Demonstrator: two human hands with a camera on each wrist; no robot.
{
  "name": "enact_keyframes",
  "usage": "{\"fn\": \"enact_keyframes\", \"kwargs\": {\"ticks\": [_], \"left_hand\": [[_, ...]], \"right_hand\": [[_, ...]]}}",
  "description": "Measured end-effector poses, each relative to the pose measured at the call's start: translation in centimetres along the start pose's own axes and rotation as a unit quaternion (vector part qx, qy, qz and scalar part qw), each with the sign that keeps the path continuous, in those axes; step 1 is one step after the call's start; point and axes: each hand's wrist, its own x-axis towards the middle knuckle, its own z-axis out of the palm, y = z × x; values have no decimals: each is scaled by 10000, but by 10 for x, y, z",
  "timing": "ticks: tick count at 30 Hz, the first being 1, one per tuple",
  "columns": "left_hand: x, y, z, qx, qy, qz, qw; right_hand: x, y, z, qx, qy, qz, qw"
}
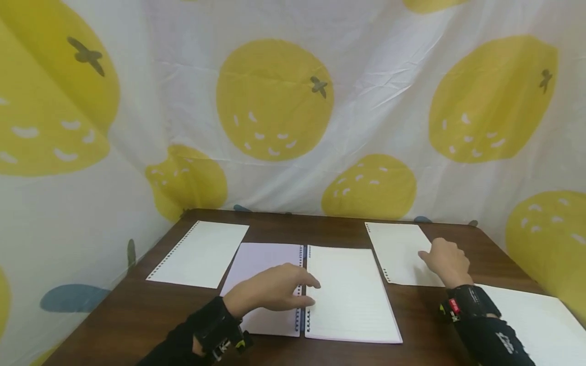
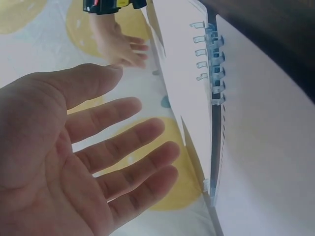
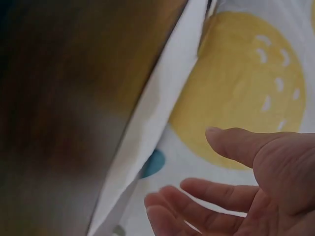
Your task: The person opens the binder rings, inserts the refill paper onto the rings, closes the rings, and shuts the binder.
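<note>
A ring-bound notebook (image 1: pixel 352 300) lies spread on the table, a pale lilac side on the left and a faintly lined white page on the right. Over its middle binding is my left hand (image 1: pixel 279 287), fingers apart and relaxed, holding nothing. The left wrist view shows the clear plastic rings (image 2: pixel 216 69) beyond the fingertips. My right hand (image 1: pixel 446 260) is at the right edge of a white hole-punched sheet (image 1: pixel 403 254), overlapping it in the head view. In the right wrist view its fingers (image 3: pixel 211 216) are loosely bent with nothing between them.
Another hole-punched sheet (image 1: pixel 201 254) lies at the back left, its upper part beside the notebook. A further white sheet (image 1: pixel 540 320) lies at the front right, partly behind my right sleeve. A lemon-print curtain (image 1: pixel 293 188) hangs along the edges of the brown table (image 1: pixel 119 315).
</note>
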Motion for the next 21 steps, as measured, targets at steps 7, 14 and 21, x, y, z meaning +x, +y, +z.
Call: {"fn": "enact_keyframes", "kwargs": {"ticks": [7, 14, 21], "left_hand": [[2, 2, 3, -98, -75, -93, 9999], [6, 3, 1, 30, -15, -118, 9999], [26, 13, 1, 120, -55, 69, 9999]], "right_hand": [[5, 20, 1, 43, -165, 382, 9991], [9, 21, -2, 94, -406, 364, 9985], [9, 28, -3, 141, -702, 516, 9961]]}}
